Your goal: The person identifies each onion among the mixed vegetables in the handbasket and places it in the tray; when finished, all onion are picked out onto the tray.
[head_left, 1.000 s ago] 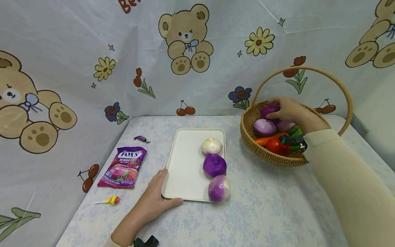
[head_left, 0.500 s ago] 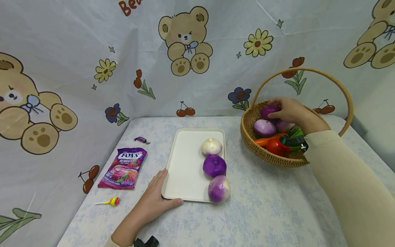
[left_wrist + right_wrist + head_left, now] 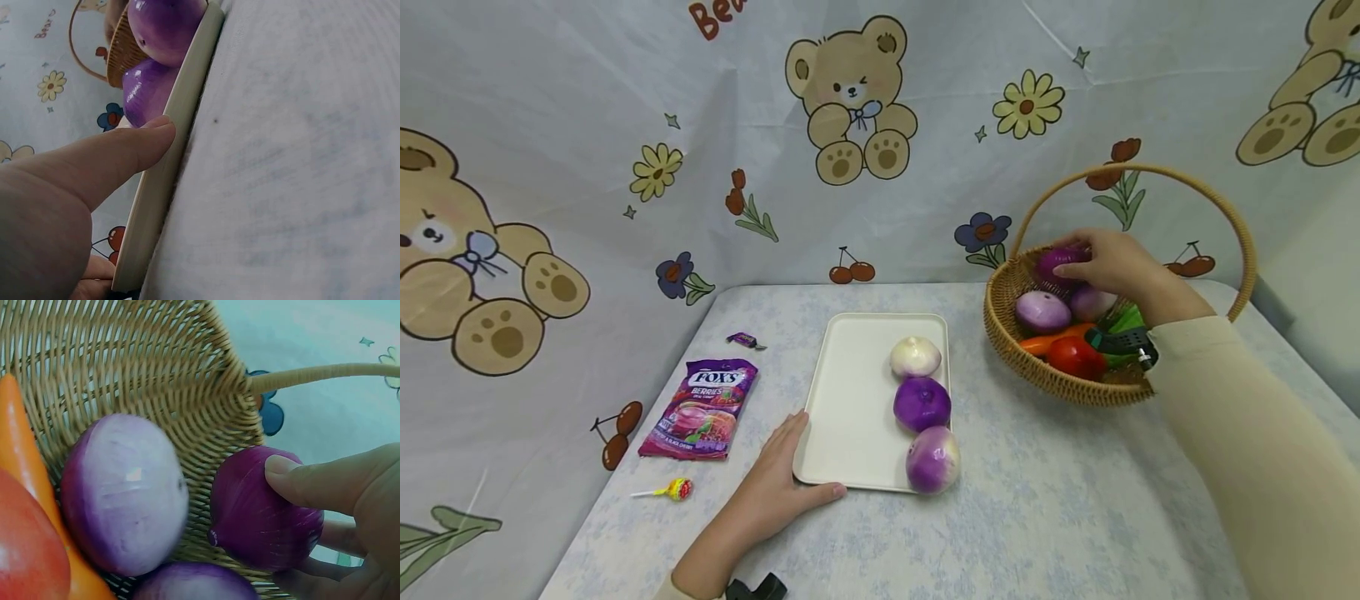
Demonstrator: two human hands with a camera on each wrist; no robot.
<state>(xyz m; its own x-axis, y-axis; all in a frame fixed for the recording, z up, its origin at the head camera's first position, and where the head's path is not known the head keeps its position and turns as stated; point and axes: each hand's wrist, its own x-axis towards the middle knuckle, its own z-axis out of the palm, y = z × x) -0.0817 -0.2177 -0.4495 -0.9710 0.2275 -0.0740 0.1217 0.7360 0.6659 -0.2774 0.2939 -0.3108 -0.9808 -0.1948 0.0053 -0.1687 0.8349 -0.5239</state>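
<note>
My right hand (image 3: 1105, 262) grips a dark purple onion (image 3: 1057, 262) (image 3: 265, 506) and holds it just above the contents of the wicker basket (image 3: 1011, 337). Under it in the basket lie a pale purple onion (image 3: 1042, 311) (image 3: 125, 494), another purple onion (image 3: 1092, 302), a carrot (image 3: 1048, 341) and a red tomato (image 3: 1075, 357). My left hand (image 3: 778, 483) lies flat on the table against the near left corner of the cream tray (image 3: 850, 400) (image 3: 169, 181), thumb along its rim. Three onions sit in a row on the tray: whitish (image 3: 915, 356), purple (image 3: 922, 403), and purple-white (image 3: 932, 458).
A purple candy bag (image 3: 698, 408), a wrapped sweet (image 3: 743, 338) and a lollipop (image 3: 673, 488) lie on the table to the left of the tray. A bear-print cloth backdrop (image 3: 625, 125) rises behind the table. The basket's tall handle (image 3: 1138, 171) arches over my right hand.
My right hand has raised the dark purple onion slightly out of the basket. The left hand and the tray have stayed put.
</note>
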